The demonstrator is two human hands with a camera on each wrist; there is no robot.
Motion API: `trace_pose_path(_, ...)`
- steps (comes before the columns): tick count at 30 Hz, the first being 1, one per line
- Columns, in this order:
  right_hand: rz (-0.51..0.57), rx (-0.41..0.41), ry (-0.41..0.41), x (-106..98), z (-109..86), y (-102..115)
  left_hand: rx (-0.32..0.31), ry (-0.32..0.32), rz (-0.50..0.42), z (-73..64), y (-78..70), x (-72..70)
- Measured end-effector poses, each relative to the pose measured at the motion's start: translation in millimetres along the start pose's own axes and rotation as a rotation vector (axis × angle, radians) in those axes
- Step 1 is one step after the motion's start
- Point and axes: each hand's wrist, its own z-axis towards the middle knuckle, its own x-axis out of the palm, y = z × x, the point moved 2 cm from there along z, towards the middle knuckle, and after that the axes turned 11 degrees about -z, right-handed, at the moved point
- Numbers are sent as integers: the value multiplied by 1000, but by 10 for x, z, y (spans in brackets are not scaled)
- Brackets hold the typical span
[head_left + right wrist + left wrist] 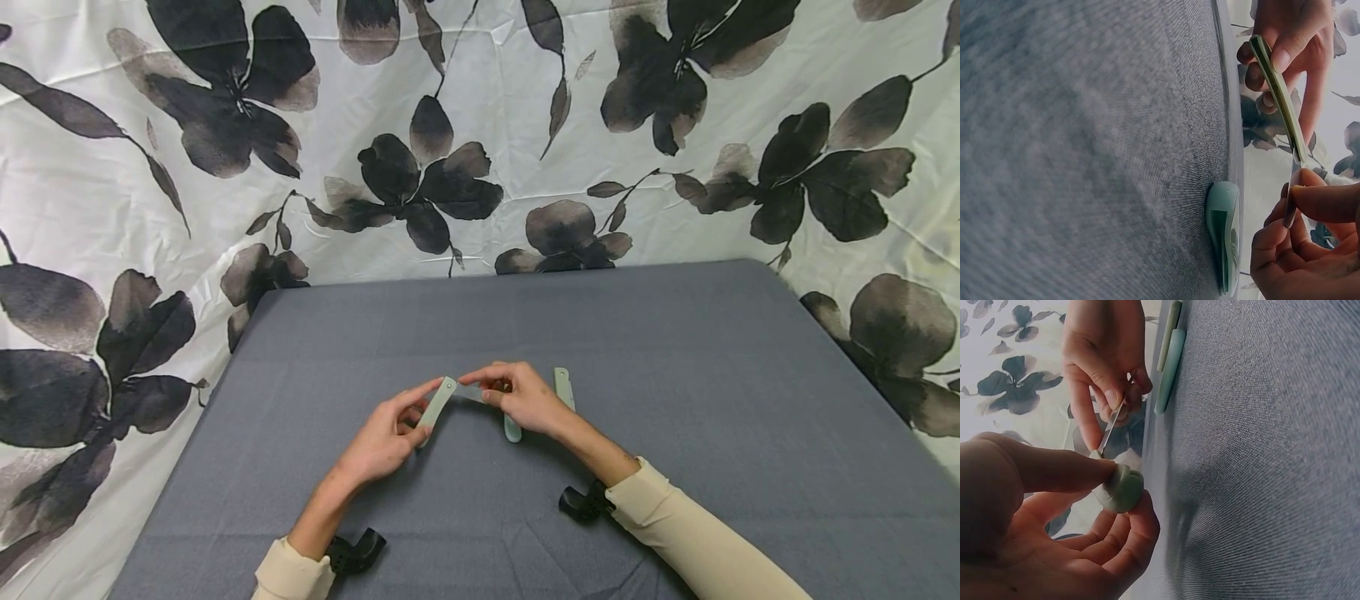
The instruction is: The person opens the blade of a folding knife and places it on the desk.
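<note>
My left hand point(384, 442) grips the pale green handle of a folding knife point(438, 407), thumb on one side and fingers on the other. The knife's blade point(470, 392) stands out of the handle at an angle. Its flat is pinched between the thumb and fingers of my right hand point(528, 402), the index finger reaching toward the pivot end. In the right wrist view the long slotted handle point(1279, 97) runs from the left hand down to the blade. Both hands are above the table, and the right fingers hide part of the blade.
A teal slotted handle point(512, 429) lies on the grey cloth-covered table point(675, 367), partly hidden under the right hand. Beside it lies a pale green handle point(563, 387). Behind the table hangs a white floral curtain point(525, 125).
</note>
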Motion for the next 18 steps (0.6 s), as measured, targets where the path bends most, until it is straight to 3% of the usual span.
trace_pose_path(18, -29, 4, -5, -22, 2, -12, 35, 65, 80, 16, -9, -42)
